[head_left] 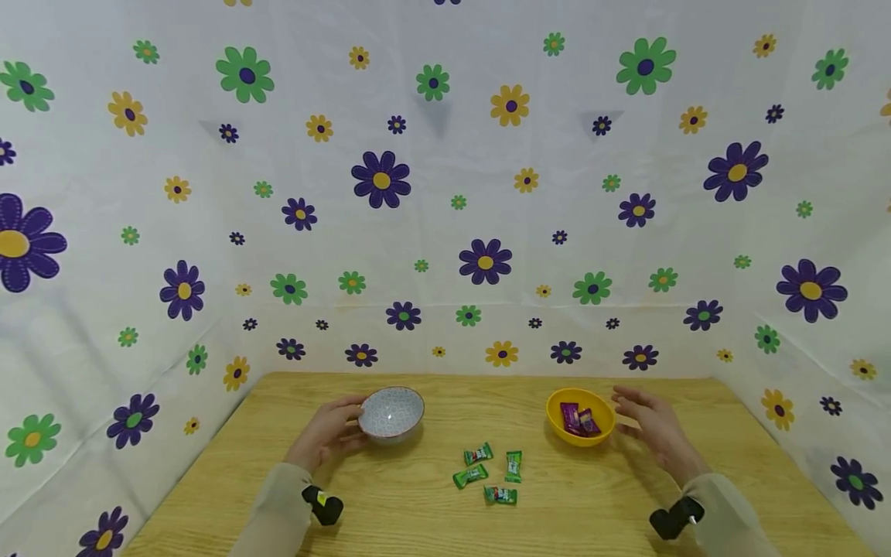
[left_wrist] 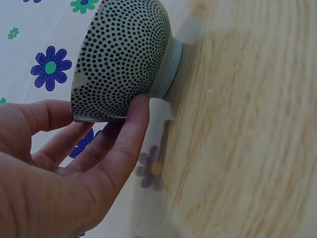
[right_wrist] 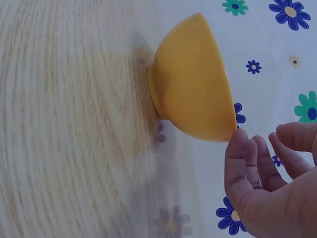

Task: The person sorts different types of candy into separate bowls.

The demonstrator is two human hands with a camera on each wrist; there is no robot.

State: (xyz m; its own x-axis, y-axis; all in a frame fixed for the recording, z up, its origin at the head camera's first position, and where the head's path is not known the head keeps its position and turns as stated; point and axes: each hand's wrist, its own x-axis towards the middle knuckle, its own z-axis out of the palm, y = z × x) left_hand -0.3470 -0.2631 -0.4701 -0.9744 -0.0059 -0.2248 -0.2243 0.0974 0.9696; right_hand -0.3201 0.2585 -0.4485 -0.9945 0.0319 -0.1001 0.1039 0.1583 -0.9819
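On the left of the table stands a bowl [head_left: 391, 414] with a pale patterned inside; its outside [left_wrist: 124, 59] is white with dark dots. My left hand [head_left: 332, 432] touches its left side, fingers spread along the rim and lower wall in the left wrist view. To the right stands a yellow bowl [head_left: 581, 418] with purple-wrapped sweets [head_left: 572, 418] inside. My right hand [head_left: 653, 432] is at its right side, fingers loosely bent and fingertips right by the rim in the right wrist view. Several green-wrapped sweets [head_left: 513, 466] lie between the bowls, nearer the front.
The wooden table [head_left: 418, 526] carries both bowls and the sweets. A white flower-printed sheet [head_left: 445, 155] encloses it at the back and both sides. Each wrist wears a small black camera, one on the left [head_left: 323, 505] and one on the right [head_left: 677, 518].
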